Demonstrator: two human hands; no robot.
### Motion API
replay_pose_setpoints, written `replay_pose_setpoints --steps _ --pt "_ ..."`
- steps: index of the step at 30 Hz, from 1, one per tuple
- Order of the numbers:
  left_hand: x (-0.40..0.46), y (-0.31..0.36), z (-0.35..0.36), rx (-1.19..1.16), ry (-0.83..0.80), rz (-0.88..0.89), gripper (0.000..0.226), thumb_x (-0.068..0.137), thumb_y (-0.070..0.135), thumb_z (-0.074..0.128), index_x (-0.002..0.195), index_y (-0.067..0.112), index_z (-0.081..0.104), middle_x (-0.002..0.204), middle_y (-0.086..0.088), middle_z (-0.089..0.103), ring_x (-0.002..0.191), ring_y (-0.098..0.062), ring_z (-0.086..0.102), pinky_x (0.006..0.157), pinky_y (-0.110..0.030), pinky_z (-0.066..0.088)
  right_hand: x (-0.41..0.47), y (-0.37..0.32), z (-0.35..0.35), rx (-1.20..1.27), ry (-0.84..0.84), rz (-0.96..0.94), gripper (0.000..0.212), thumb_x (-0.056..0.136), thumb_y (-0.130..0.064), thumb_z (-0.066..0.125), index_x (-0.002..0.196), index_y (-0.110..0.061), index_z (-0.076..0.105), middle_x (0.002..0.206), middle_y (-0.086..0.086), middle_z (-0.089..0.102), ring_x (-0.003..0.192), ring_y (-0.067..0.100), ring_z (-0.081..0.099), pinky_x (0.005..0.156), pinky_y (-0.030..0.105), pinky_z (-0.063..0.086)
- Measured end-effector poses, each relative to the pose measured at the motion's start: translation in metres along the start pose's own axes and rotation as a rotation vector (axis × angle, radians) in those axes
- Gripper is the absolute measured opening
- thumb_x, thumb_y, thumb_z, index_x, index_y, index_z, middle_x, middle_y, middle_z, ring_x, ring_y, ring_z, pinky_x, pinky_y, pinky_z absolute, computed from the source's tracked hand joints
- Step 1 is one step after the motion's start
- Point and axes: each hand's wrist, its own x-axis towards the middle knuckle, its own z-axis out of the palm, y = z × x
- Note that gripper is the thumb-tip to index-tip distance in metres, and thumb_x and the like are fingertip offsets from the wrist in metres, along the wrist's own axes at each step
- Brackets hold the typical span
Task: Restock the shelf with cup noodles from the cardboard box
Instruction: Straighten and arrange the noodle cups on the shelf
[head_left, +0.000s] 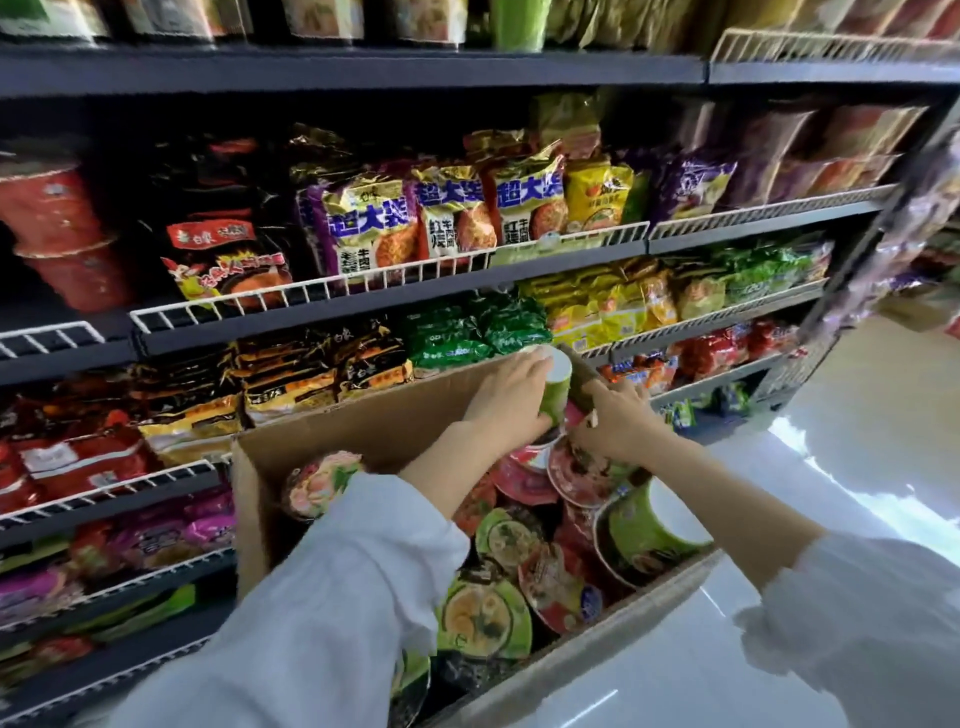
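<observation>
An open cardboard box (363, 415) stands in front of the shelving, filled with several green and red cup noodles (485, 616). My left hand (511, 387) grips a green cup noodle (557, 387) at the box's far end, its white bottom turned up. My right hand (613, 421) reaches in just beside it, with fingers curled on a red-lidded cup (574, 470) underneath. Another green cup (649, 527) lies on its side near the box's right wall.
Dark shelves with white wire rails (311, 293) hold bagged noodles in several rows. Red cup noodles (57, 228) are stacked on the shelf at upper left. A pale shiny floor (857, 467) opens to the right of the box.
</observation>
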Motion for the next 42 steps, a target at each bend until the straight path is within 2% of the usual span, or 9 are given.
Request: replay_pose_setpoints --steps 5,9,14,17,25,32,35,39,42 --pt "0.04 0.011 0.012 0.3 -0.132 -0.032 0.083 0.087 0.02 0.058 0.151 0.027 0.007 0.154 -0.012 0.02 0.14 -0.032 0.024 0.109 -0.046 0.032 0.011 0.027 -0.002 -0.057 -0.083 -0.092 0.042 0.088 -0.037 0.057 0.121 -0.014 0.047 0.131 0.017 0.041 0.122 0.035 0.038 0.096 0.04 0.034" --pt "0.052 0.013 0.007 0.519 -0.195 -0.098 0.083 0.088 0.026 0.062 0.151 0.032 0.008 0.151 -0.02 0.016 0.138 -0.036 0.021 0.106 -0.046 0.03 0.019 0.038 0.002 -0.035 -0.232 -0.1 0.074 0.083 -0.04 0.066 0.143 -0.024 0.025 0.147 0.017 0.024 0.137 0.04 0.019 0.108 0.053 0.028" --pt "0.061 0.011 0.011 0.444 -0.138 -0.129 0.078 0.079 0.015 0.073 0.14 0.027 0.025 0.151 -0.016 0.016 0.139 -0.04 0.018 0.107 -0.054 0.032 0.024 0.05 0.002 0.062 -0.193 -0.159 0.081 0.079 -0.035 0.071 0.145 -0.029 0.024 0.144 0.018 0.029 0.134 0.041 0.025 0.103 0.05 0.038" --pt "0.06 0.011 0.009 0.314 -0.147 -0.133 0.075 0.073 0.021 0.079 0.13 0.023 0.031 0.133 -0.011 0.037 0.122 -0.04 0.038 0.089 -0.052 0.049 0.026 0.051 0.001 0.109 -0.141 -0.157 0.07 0.079 -0.035 0.07 0.138 -0.026 0.034 0.136 0.016 0.039 0.127 0.039 0.034 0.094 0.046 0.042" --pt "-0.006 -0.01 -0.023 0.248 0.233 -0.306 0.071 0.072 0.043 0.077 0.13 0.029 0.039 0.12 -0.011 0.036 0.113 -0.03 0.037 0.069 -0.032 0.045 0.018 0.016 -0.014 0.289 0.049 -0.154 0.067 0.072 -0.04 0.074 0.129 -0.025 0.04 0.124 0.014 0.043 0.119 0.036 0.039 0.092 0.044 0.045" --pt "-0.095 -0.063 -0.083 0.151 0.539 -0.539 0.073 0.07 0.046 0.076 0.13 0.026 0.04 0.117 -0.01 0.037 0.112 -0.028 0.038 0.075 -0.027 0.042 0.011 -0.084 -0.02 0.503 0.07 -0.193 0.073 0.072 -0.051 0.072 0.128 -0.019 0.037 0.125 0.016 0.048 0.11 0.033 0.049 0.081 0.037 0.044" --pt "-0.142 -0.107 -0.109 0.021 0.654 -0.719 0.078 0.067 0.053 0.077 0.127 0.021 0.039 0.12 -0.011 0.042 0.115 -0.03 0.039 0.085 -0.03 0.036 0.004 -0.143 -0.014 0.715 0.018 -0.153 0.075 0.076 -0.051 0.069 0.133 -0.015 0.034 0.126 0.012 0.048 0.109 0.03 0.05 0.075 0.032 0.039" --pt "-0.212 -0.183 -0.148 -0.306 0.765 -0.928 0.077 0.07 0.058 0.07 0.124 0.011 0.04 0.123 -0.012 0.051 0.116 -0.034 0.046 0.097 -0.041 0.034 -0.002 -0.238 -0.004 1.092 -0.131 -0.021 0.07 0.074 -0.054 0.068 0.12 -0.006 0.049 0.084 0.006 0.065 0.086 0.028 0.059 0.081 0.039 0.051" --pt "-0.262 -0.233 -0.178 -0.584 0.828 -1.015 0.085 0.075 0.054 0.069 0.134 0.007 0.03 0.132 -0.015 0.05 0.122 -0.034 0.047 0.099 -0.04 0.038 -0.014 -0.314 0.004 1.395 -0.348 0.082 0.091 0.05 -0.064 0.075 0.123 -0.014 0.054 0.107 0.012 0.067 0.095 0.035 0.064 0.081 0.049 0.055"
